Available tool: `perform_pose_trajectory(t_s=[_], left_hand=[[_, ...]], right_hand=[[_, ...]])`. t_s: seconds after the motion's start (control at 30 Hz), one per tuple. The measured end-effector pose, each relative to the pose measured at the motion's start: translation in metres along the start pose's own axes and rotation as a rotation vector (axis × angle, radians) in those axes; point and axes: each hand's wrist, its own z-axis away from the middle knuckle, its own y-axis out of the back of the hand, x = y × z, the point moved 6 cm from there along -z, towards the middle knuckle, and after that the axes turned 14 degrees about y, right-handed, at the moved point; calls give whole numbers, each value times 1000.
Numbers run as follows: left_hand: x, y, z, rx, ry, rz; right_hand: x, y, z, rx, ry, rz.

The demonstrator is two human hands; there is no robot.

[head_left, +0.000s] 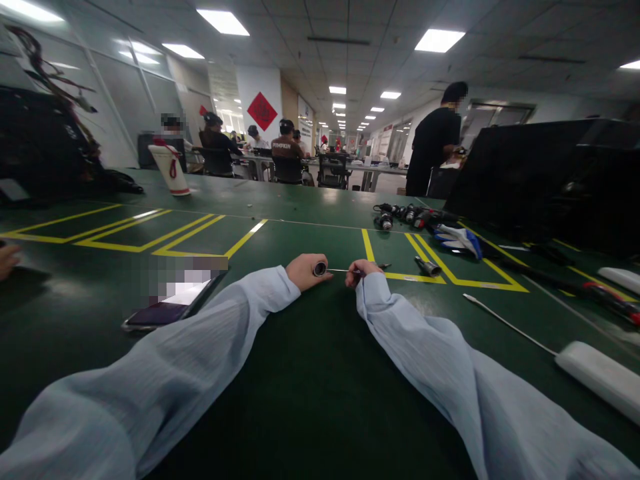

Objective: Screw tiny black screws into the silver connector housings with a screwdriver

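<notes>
My left hand is closed around a small round dark part with a silvery rim, its open end facing me. Opposite it, my right hand grips what looks like a slim screwdriver. The thin metal shaft points left at the fingers of my left hand; whether its tip touches the part cannot be made out. A dark end of the tool pokes out on the right of my right hand. Just beyond that lies a metal cylindrical connector piece, tilted on the green table.
A phone lies left of my left forearm. Farther right are several dark connectors, a blue-white glove, a white cable and a white power bank-like block. A paper cup stands back left. Another person's hand shows at the left edge.
</notes>
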Motion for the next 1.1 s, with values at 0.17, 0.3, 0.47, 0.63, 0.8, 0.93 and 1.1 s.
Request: perform_pose_trajectory(t_s=[0.17, 0.3, 0.47, 0.63, 0.8, 0.93, 1.1], left_hand=[[1, 0, 0, -22, -5, -15], [3, -1, 1, -38, -11, -26], [4, -1, 2, -53, -10, -49], [6, -2, 1, -98, -17, -101], [9, -4, 0, -95, -10, -192], [10, -3, 3, -49, 11, -288], [19, -5, 8, -35, -32, -404]], right_hand=[[-2, 2, 4, 16, 29, -81], [-12, -1, 18, 7, 133, -212], [-26, -6, 36, 18, 232, -386], [-29, -6, 37, -2, 240, -463], [-22, 1, 24, -8, 198, -481], [-19, 7, 16, 59, 208, -486], [-19, 9, 17, 106, 206, -469]])
